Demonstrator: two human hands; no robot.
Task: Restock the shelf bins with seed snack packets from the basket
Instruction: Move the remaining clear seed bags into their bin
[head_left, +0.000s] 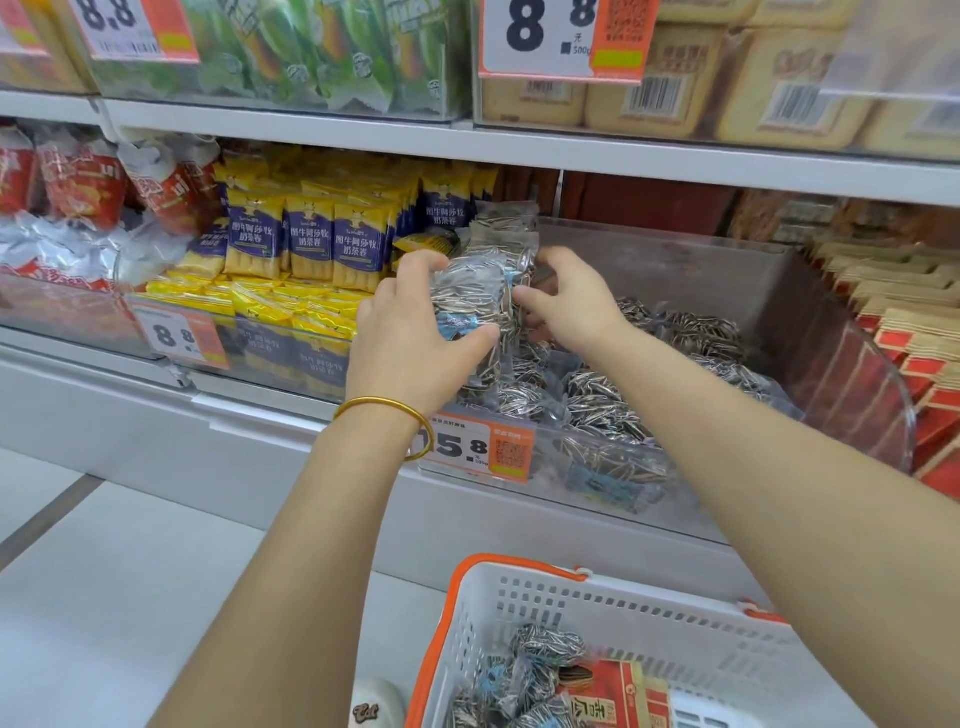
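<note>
In the head view, at frame centre, your left hand (415, 322) and right hand (571, 304) each curl round a stack of seed packets (480, 291), held upright at the left end of the clear bin (727, 244). At lower centre, spare packets (550, 644) lie in the white basket (649, 618).

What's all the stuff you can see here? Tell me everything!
clear bin: one, see-through, middle shelf
held seed packets: a bunch, striped grey, over the bin's left end
loose seed packets: many, striped grey, in the bin
basket: one, white and orange, below
basket seed packets: several, striped grey, inside it
red packet: one, in the basket
blue-and-yellow packets: many, left of bin
price tag: one, orange-white, bin front
bangle: one, gold, left wrist
left hand: grips the bunch's left side
right hand: grips its right side
</note>
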